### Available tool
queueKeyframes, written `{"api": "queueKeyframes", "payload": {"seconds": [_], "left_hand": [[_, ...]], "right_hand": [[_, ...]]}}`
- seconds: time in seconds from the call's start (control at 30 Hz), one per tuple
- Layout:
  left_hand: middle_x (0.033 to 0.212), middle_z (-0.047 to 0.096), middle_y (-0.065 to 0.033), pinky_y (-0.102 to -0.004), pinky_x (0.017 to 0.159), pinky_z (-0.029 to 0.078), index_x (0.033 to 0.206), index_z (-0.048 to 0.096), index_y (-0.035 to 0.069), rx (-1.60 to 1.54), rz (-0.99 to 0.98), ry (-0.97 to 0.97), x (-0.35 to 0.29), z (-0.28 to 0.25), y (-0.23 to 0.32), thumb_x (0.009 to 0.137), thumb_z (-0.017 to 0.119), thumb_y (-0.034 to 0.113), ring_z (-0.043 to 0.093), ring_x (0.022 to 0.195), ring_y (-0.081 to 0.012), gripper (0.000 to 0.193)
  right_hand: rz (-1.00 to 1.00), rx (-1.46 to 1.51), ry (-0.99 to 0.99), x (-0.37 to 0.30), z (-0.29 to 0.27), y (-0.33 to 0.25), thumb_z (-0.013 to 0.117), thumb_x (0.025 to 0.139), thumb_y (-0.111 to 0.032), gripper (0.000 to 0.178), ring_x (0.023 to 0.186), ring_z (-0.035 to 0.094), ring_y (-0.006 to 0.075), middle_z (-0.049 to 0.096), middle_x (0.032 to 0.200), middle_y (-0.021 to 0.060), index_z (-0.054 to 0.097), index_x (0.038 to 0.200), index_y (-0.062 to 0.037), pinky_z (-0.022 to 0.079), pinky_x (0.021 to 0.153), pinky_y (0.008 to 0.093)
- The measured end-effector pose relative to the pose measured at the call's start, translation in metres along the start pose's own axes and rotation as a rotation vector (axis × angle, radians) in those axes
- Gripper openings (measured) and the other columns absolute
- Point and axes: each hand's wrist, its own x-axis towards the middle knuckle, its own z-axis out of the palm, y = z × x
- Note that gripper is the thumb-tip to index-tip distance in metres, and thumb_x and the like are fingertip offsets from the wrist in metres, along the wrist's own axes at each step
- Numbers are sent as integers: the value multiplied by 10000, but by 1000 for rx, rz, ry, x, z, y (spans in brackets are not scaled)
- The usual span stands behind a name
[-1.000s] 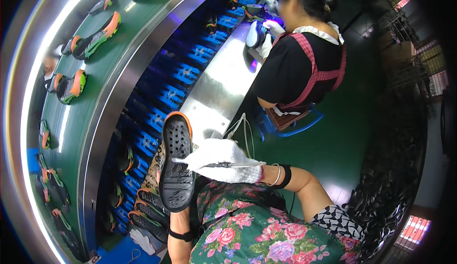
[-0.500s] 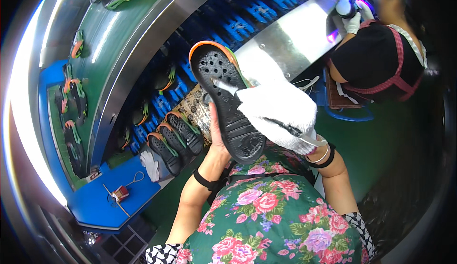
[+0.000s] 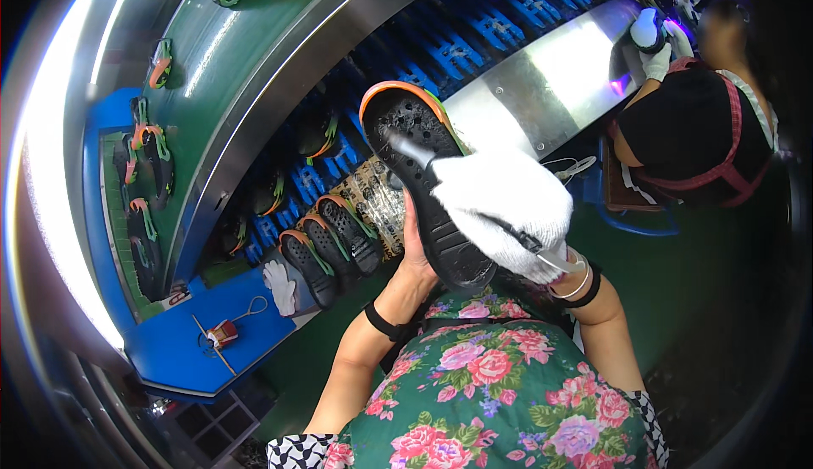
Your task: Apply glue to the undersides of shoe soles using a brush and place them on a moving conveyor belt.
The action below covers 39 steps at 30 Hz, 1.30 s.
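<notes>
My left hand [image 3: 413,249] is bare and grips a black shoe sole [image 3: 415,126] from its left edge and underside, most fingers hidden. The sole tilts toe-up before me, its inner face with round hollows showing; orange and green trim runs along the toe and side. My right hand [image 3: 506,208], in a white knit glove, is closed on a small brush [image 3: 409,146] with pale bristles, which touches the sole near the forefoot. A slim dark piece with a pale, blade-like end [image 3: 552,259] juts from the glove near the wrist; its kind is unclear.
Three similar soles [image 3: 333,236] lean at left by a taped box [image 3: 373,202]. A white glove [image 3: 280,287] and a small red container [image 3: 223,333] with sticks are on a blue table [image 3: 279,327]. More shoe parts ride a green conveyor [image 3: 199,75]. A co-worker [image 3: 690,130] sits right.
The brush has moved over the forefoot, still touching the sole. Sole and both hands sit slightly farther right and lower in view, as does the whole scene.
</notes>
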Motion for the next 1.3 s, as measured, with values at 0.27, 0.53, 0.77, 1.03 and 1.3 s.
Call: {"api": "queueKeyframes", "payload": {"seconds": [0.27, 0.53, 0.77, 1.03, 1.3], "left_hand": [[1447, 535, -166, -503, 1115, 426, 1460, 458, 37, 30, 17, 64, 2, -8, 17, 937, 437, 736, 553, 1289, -333, 873], [1494, 469, -198, -585, 1163, 332, 1512, 349, 40, 571, 151, 264, 23, 20, 10, 857, 431, 831, 437, 1359, -472, 1030], [1462, 482, -204, -626, 1071, 432, 1527, 342, 116, 372, 153, 58, 32, 25, 12, 838, 456, 839, 519, 1276, -464, 1005], [1403, 510, -286, -627, 999, 488, 1513, 367, 148, 313, 194, -2, 37, 33, 16, 821, 486, 842, 568, 1225, -436, 988], [1389, 527, -281, -618, 938, 525, 1515, 359, 181, 280, 101, -153, 40, 25, 22, 808, 562, 806, 590, 1123, -519, 965]], "right_hand": [[97, 166, -76, -7, -2, 0, 729, 777, -15, 285, 927, 707, 293, 746, 1033, 123, 756, 1060, -36, 565, 826, 384], [25, 152, -54, -26, 11, -1, 763, 767, 8, 277, 966, 715, 280, 741, 1099, 131, 760, 1039, -45, 563, 820, 363], [29, 31, -102, -35, 12, -1, 714, 836, -20, 239, 990, 704, 295, 742, 1062, 127, 732, 1074, -16, 548, 893, 385], [7, 96, -117, -45, 5, 6, 752, 806, -24, 256, 930, 718, 286, 751, 1050, 112, 750, 1062, -40, 569, 840, 377], [166, 269, -89, -54, -2, 6, 785, 776, -45, 234, 863, 722, 258, 754, 990, 91, 773, 1006, -86, 578, 757, 355]]}}
